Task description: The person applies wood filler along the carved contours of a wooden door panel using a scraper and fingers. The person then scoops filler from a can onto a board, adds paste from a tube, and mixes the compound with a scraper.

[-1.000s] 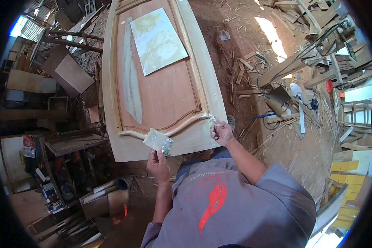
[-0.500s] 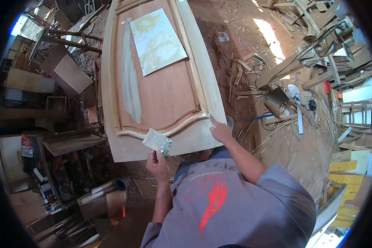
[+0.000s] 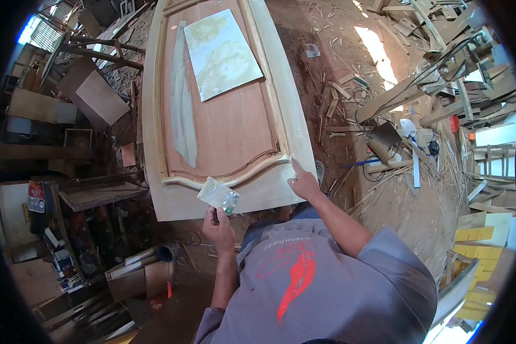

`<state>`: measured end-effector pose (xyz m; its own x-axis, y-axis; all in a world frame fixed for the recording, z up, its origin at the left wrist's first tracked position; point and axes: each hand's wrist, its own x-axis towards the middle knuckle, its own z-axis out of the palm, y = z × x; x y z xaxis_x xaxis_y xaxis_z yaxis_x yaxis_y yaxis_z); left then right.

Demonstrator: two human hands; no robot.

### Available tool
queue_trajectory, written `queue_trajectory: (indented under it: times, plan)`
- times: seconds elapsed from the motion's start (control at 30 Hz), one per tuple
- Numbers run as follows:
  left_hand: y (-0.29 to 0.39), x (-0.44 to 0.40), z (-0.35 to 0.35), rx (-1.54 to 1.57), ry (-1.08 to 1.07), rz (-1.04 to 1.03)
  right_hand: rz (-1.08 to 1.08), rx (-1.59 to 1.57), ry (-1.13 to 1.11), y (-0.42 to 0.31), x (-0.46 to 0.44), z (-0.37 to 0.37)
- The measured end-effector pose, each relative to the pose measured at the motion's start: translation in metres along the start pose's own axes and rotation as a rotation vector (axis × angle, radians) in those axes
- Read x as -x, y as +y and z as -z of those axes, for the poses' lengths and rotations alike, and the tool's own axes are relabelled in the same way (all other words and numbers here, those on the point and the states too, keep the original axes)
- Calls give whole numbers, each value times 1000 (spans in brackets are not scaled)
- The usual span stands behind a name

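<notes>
A wooden door [image 3: 229,135] with a curved moulding lies in front of me. My left hand [image 3: 218,225] pinches a small flat piece smeared with pale paste [image 3: 219,195], held over the door's near edge. At the door's right corner, my right hand [image 3: 304,182] has its index finger stretched out, touching the frame just beside the moulding's end; its other fingers are curled, and nothing shows in them. A pale board smeared with yellowish paste [image 3: 223,54] rests on the door panel, next to a long grey strip [image 3: 182,109].
Wood scraps and offcuts [image 3: 384,166] litter the dirt floor on the right, near a blue-and-white tool [image 3: 415,163]. A cluttered shelf [image 3: 100,195] and leaning boards [image 3: 100,97] stand on the left. Yellow pieces [image 3: 476,258] are at the lower right.
My right hand has gone from a pinch with the palm turned up to palm down, index finger extended onto the door. My left hand has barely moved.
</notes>
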<state>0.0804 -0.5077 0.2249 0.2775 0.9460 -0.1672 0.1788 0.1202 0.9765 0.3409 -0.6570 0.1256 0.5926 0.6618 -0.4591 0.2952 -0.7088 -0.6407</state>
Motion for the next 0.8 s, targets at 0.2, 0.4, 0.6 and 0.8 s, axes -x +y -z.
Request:
queue_trajectory:
  times: [0.2,0.4,0.6,0.8]
  plan:
    - [10,1,-9,30,-38,21,-55,-65,11,1,-13,-31]
    - [10,0,-14,41,-52,11,101,47,-94,-14,8,-20]
    - [11,0,-11,16,-33,25,-48,-7,188,1,-2,-30]
    - [15,-1,-12,17,-32,15,149,118,19,18,-3,-36]
